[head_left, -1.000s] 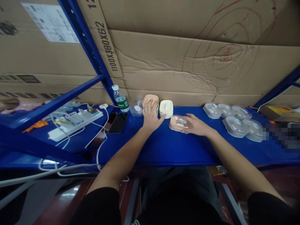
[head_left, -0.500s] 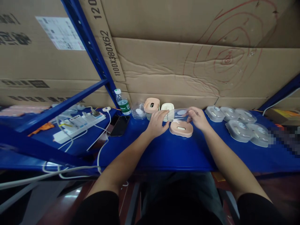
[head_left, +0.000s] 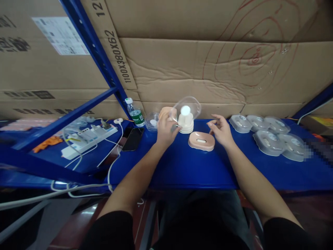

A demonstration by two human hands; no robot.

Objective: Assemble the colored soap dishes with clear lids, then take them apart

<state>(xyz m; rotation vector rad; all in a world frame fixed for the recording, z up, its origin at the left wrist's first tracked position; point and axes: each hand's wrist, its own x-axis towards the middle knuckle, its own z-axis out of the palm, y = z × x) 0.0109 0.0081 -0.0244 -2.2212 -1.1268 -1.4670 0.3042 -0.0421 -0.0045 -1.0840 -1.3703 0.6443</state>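
Observation:
A clear plastic lid (head_left: pixel 194 104) with a round white sticker is tilted up in my left hand (head_left: pixel 166 131), pinched near its lower left edge. My right hand (head_left: pixel 221 131) has its fingers apart and holds nothing, just right of a pink oval dish (head_left: pixel 201 141) that lies on the blue table. Behind the dish stands a stack of cream pieces (head_left: pixel 186 127), partly seen through the lid. A stack of peach pieces (head_left: pixel 166 113) is partly hidden by my left hand. Clear lids (head_left: pixel 152 122) lie to its left.
Several clear packed containers (head_left: pixel 267 140) sit at the right of the blue table (head_left: pixel 192 173). To the left are a water bottle (head_left: pixel 136 114), a black phone (head_left: pixel 133 139), a white power strip (head_left: pixel 90 140) and loose cables. Cardboard (head_left: pixel 166 69) stands behind, beside a blue frame post (head_left: pixel 96 45).
The clear lid, earlier between both hands above the pink dish, has moved left and tilted upright in my left hand. My right hand has let go of it.

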